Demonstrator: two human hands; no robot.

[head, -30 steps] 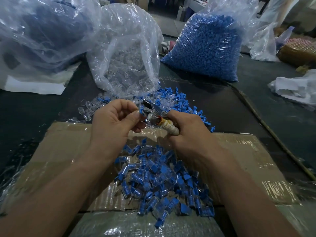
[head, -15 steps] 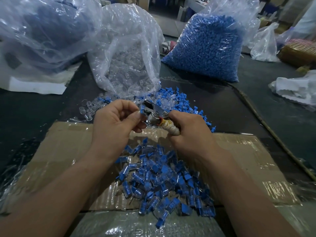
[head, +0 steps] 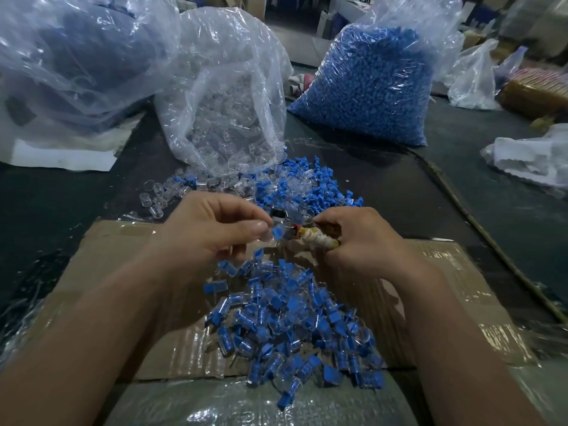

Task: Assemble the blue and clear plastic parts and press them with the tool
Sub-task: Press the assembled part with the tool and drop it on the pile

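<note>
— Above the far edge of the cardboard sheet point(head: 107, 256), what is held, and by which hand?

— A tool point(head: 319, 239) is gripped by the right hand point(head: 362, 238), with the fingers curled round a handle wound in yellowish tape. A blue and clear part point(head: 275, 234) is pinched between thumb and forefinger of the left hand point(head: 212, 232); its remaining fingers are curled underneath.

— How is the tool oriented?

— Its long axis is recorded as running roughly across the view, tilted slightly upward to the left. The handle end is enclosed in the right fist. The metal head point(head: 281, 216) is pointed left, toward the left fingertips. A red band is seen where handle meets metal.

— And the pinched part?

— It is held just beside the metal head and slightly below it; whether they touch cannot be told. The blue tab is turned toward the tool and the clear body lies against the thumb. The part is blurred, so its long axis cannot be resolved.

— What is noted nearby?

— A pile of joined blue-and-clear pieces point(head: 292, 318) is spread on the cardboard below both hands, the pieces lying at mixed angles. A heap of loose blue and clear parts point(head: 307, 186) lies on the dark table point(head: 61, 204) just beyond the hands. Behind the heap, an open bag of clear parts point(head: 221, 103) is slumped toward it. A full bag of blue parts point(head: 368, 81) stands to its right. A larger crumpled bag point(head: 76, 56) is seen at far left, its contents indistinct.
</note>
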